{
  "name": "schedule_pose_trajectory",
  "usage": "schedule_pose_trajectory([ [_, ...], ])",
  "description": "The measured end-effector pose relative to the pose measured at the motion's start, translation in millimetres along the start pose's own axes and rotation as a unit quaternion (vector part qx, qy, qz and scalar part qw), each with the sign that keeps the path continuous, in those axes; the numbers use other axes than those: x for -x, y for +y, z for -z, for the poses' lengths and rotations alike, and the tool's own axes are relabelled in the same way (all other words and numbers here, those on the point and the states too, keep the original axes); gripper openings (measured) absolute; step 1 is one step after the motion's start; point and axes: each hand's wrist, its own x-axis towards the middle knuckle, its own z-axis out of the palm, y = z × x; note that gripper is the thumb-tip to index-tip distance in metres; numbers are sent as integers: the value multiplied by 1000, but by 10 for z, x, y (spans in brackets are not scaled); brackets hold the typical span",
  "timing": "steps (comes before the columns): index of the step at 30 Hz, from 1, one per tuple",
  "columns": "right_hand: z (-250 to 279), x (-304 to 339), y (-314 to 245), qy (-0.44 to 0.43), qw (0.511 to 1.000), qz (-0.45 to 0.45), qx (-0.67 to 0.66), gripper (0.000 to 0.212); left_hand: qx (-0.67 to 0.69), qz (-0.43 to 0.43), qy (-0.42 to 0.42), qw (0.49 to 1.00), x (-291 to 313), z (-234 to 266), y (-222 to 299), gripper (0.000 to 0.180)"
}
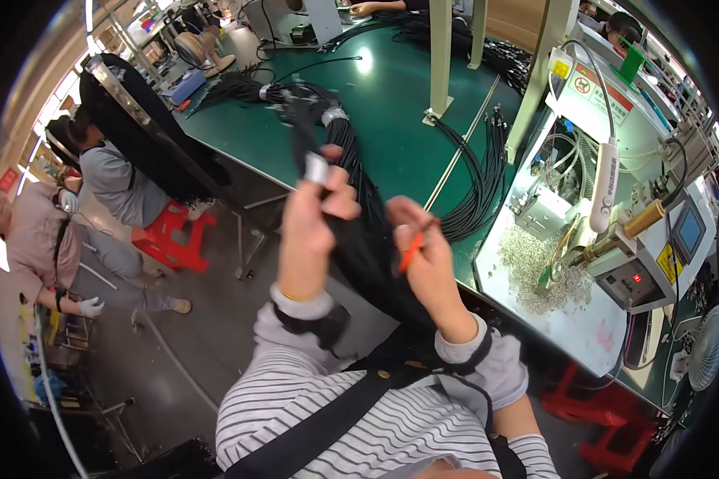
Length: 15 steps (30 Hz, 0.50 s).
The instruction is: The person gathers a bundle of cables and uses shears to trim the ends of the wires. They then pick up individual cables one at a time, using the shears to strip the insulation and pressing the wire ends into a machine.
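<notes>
In front of me my left hand [311, 227] is raised, its fingers closed on a bunch of black cables [299, 128] with a white band [316, 168]; motion blurs its upper end. My right hand [427, 267] grips a small orange-handled tool [412, 250] whose working end I cannot make out. Between and below the hands, a thick bundle of black cables [361, 180] runs off the table edge toward my lap. A pale tie [335, 116] wraps it near its far end.
More black cables [471, 188] lie looped on the green table [391, 88], beside upright posts [440, 60]. At right stands a machine with a small screen [687, 231] and a heap of small metal pieces [539, 259]. Two people [120, 180] are at left, near a red stool [176, 237].
</notes>
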Motion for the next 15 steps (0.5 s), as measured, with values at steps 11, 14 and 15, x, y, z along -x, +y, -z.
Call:
schedule_pose_trajectory([
  [11, 599, 426, 315, -256, 954, -140, -68, 34, -160, -56, 5, 986, -468, -202, 126, 19],
  [14, 503, 328, -125, -177, 983, -45, -33, 35, -236, -30, -14, 971, -84, -493, -480, 17],
  [15, 477, 362, -259, -142, 990, -2, -16, 36, -284, -22, -19, 958, 68, -593, -619, 16],
])
